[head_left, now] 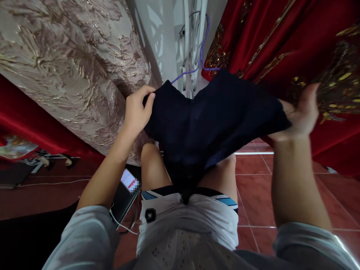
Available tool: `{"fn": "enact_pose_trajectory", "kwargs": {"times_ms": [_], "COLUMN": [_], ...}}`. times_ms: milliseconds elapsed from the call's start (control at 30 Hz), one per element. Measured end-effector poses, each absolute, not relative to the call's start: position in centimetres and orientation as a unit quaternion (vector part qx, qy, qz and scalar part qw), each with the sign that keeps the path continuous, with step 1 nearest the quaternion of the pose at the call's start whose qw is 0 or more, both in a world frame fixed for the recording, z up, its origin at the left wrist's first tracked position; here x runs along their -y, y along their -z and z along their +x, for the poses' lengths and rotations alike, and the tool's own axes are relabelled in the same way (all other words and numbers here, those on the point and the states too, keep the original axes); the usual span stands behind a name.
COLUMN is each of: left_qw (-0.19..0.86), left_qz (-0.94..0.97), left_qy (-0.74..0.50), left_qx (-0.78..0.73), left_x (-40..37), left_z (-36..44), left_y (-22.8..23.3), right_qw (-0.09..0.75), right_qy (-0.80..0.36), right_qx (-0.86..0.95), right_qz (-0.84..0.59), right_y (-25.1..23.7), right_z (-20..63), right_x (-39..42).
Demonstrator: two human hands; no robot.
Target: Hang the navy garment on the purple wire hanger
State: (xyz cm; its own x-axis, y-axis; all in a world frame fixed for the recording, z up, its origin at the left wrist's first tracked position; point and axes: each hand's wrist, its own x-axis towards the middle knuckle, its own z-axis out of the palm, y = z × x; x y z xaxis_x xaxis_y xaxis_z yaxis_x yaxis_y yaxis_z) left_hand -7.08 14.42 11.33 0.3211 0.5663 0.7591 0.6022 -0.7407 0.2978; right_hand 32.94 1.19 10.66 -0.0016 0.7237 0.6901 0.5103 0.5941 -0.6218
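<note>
A dark navy short-sleeved top (194, 116) hangs from a purple hanger (201, 62) in front of me, its lower part dropping between my knees. At its left shoulder, my left hand (139, 108) grips the cloth between thumb and fingers. My right hand (300, 112) is at the far end of the other sleeve, which is stretched out to the right. Its thumb stands spread away from the cloth, and its fingers are partly hidden by the sleeve. The hanger's ends are covered by the top.
Shiny pink-beige embossed fabric (70, 56) hangs at left, red cloth with gold sequins (281, 45) at right. A white metal frame (188, 45) stands behind the hanger. Beside my left knee, a lit phone (129, 180) and a white cable (120, 224) lie by a dark surface. Red tiles (255, 195) cover the floor.
</note>
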Motion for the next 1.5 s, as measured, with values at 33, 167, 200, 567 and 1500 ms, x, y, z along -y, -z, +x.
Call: {"fn": "enact_pose_trajectory", "kwargs": {"times_ms": [33,167,200,567,1500], "left_qw": [0.020,0.024,0.028,-0.345,0.044], "left_qz": [-0.810,-0.809,-0.808,-0.729,-0.741], "left_qy": [0.463,0.486,0.494,0.539,0.562], "left_qx": [0.358,0.328,0.321,0.243,0.366], "left_x": [-14.3,-13.7,-13.3,-5.0,-6.4], "left_z": [-6.9,-5.6,-5.4,-2.2,-10.6], "left_y": [-11.3,-11.8,-12.0,-12.2,-12.2], "right_qw": [0.562,0.607,0.625,0.483,0.625], "right_qy": [-0.168,-0.359,-0.349,-0.276,-0.436], "right_qx": [0.670,0.517,0.510,0.782,0.479], "right_qz": [-0.455,-0.485,-0.476,-0.283,-0.436], "right_y": [-11.1,-13.3,-13.7,-9.9,-13.6], "right_z": [32.6,30.3,29.7,21.0,25.2], "right_x": [-0.8,0.3,0.4,4.5,-6.3]}}
